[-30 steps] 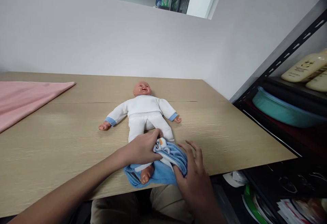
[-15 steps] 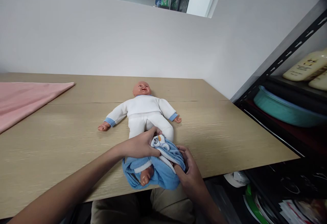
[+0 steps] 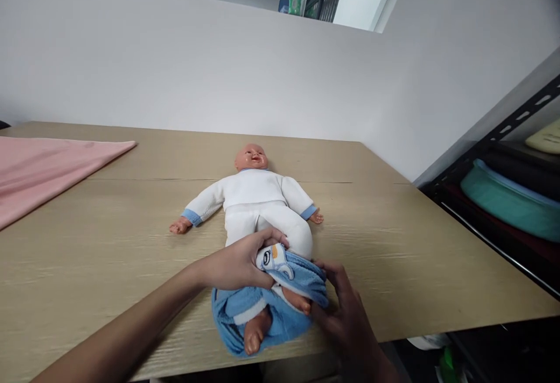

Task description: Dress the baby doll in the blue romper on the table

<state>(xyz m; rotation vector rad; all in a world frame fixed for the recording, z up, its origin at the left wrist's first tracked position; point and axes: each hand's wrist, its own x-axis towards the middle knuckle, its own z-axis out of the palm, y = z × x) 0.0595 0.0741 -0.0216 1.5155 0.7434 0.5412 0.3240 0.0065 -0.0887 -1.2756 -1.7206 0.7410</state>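
Note:
A baby doll [image 3: 255, 188] in a white top and white leggings lies on its back on the wooden table, head away from me. Blue terry pants [image 3: 245, 302] with white cuffs and an embroidered animal patch are bunched round its lower legs. Both of the doll's feet show out of the leg openings. My left hand [image 3: 247, 259] pinches the fabric beside the patch, thumb below and fingers above. At the cuff by the doll's foot on the right, my right hand [image 3: 343, 304] is closed on the pants; its fingertips are partly hidden behind the cloth.
On the left of the table [image 3: 394, 255] lies a pink cloth [image 3: 52, 170]. A black metal shelf on the right holds a teal basin [image 3: 510, 199] and a pale bottle [image 3: 545, 137]. A white wall [image 3: 219, 68] rises behind the table.
The pants leg has been drawn up over the doll's foot on the right, so that foot now shows. The camera view has shifted slightly.

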